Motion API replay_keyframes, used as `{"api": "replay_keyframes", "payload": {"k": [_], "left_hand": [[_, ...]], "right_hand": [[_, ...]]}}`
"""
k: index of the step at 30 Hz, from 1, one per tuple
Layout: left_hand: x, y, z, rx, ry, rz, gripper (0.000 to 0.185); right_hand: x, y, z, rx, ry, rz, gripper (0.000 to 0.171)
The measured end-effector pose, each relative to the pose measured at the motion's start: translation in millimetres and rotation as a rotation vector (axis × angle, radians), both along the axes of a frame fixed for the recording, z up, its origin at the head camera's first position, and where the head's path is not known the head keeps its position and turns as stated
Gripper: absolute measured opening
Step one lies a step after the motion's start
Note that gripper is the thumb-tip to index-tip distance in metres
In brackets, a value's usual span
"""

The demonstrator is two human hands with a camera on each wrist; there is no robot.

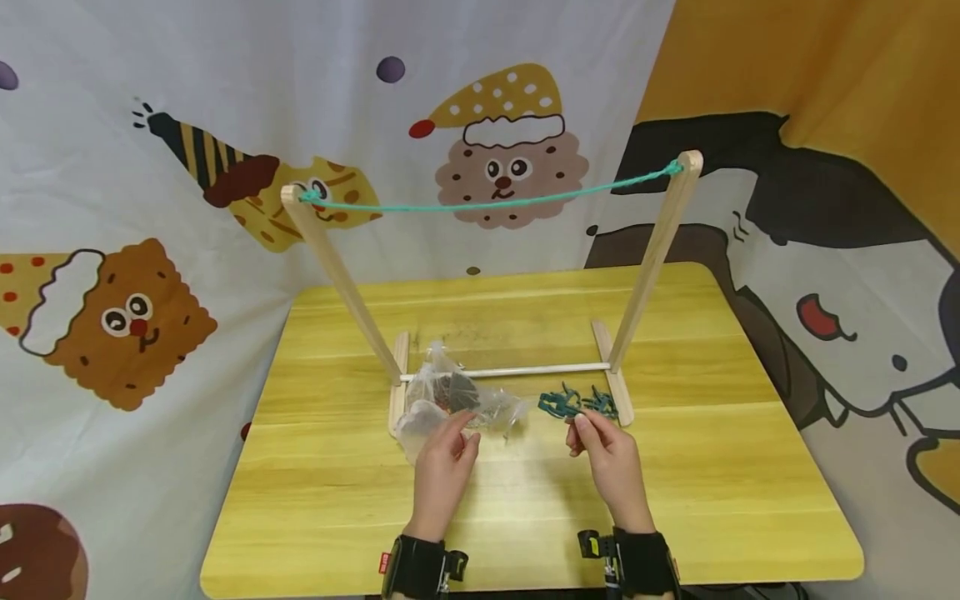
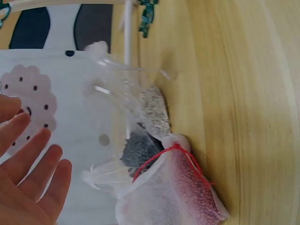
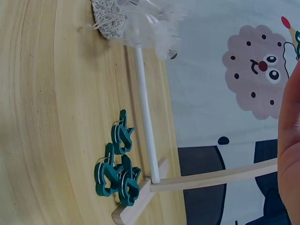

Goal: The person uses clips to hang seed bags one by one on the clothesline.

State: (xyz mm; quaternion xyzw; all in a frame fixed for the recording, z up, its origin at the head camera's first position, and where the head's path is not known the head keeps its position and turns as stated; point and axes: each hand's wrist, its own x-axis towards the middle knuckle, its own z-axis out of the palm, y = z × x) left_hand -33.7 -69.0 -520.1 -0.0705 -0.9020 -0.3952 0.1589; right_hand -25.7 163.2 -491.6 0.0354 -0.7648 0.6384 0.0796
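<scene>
A heap of sheer mesh pouches [image 1: 450, 396] lies on the yellow table [image 1: 675, 467] by the left foot of a wooden rack. The left wrist view shows one pouch with red filling and a red drawstring [image 2: 178, 192], one grey [image 2: 140, 150] and one pale [image 2: 154, 110]. My left hand [image 1: 467, 433] hovers at the heap's near edge with straight fingers [image 2: 28, 178] and holds nothing. Several green clips [image 1: 577, 404] [image 3: 117, 168] lie by the rack's right foot. My right hand [image 1: 583, 429] hangs just in front of them, fingers loosely bent and holding nothing.
The rack has two leaning posts [image 1: 337, 283] [image 1: 656, 258], a green string [image 1: 487, 204] stretched between their tops and a white rod [image 1: 525, 369] low between the feet. Printed cloth hangs behind and on both sides. Bare tabletop lies in front of the hands.
</scene>
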Motion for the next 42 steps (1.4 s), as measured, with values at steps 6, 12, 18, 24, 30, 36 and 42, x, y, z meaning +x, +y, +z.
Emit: {"api": "replay_keyframes", "payload": {"k": [6, 12, 18, 24, 30, 36, 42], "left_hand": [[-17.8, 9.8, -4.5, -0.113, -0.066, -0.005, 0.035], [-34.1, 29.2, -1.4, -0.192, -0.048, -0.074, 0.042], [-38.8, 43.6, -3.4, -0.248, -0.048, -0.065, 0.047], [-41.5, 41.5, -20.7, -0.227, -0.078, -0.054, 0.055], [-45.2, 41.6, -30.8, -0.225, -0.113, -0.083, 0.047], [-42.2, 26.1, -41.2, -0.185, -0.179, -0.007, 0.037], [-39.4, 17.4, -44.8, -0.194, -0.233, 0.063, 0.025]], "right_hand": [[0.5, 5.8, -2.0, -0.035, 0.008, -0.028, 0.023], [1.8, 10.3, -3.7, -0.037, 0.014, -0.045, 0.023], [5.2, 13.0, 1.1, -0.099, -0.017, -0.056, 0.026], [10.2, 20.8, 18.2, -0.241, 0.011, -0.094, 0.030], [11.9, 26.2, 23.0, -0.255, 0.013, -0.082, 0.029], [10.5, 23.0, 20.2, -0.243, -0.001, -0.076, 0.029], [9.9, 20.8, 15.5, -0.232, -0.023, -0.056, 0.027]]}}
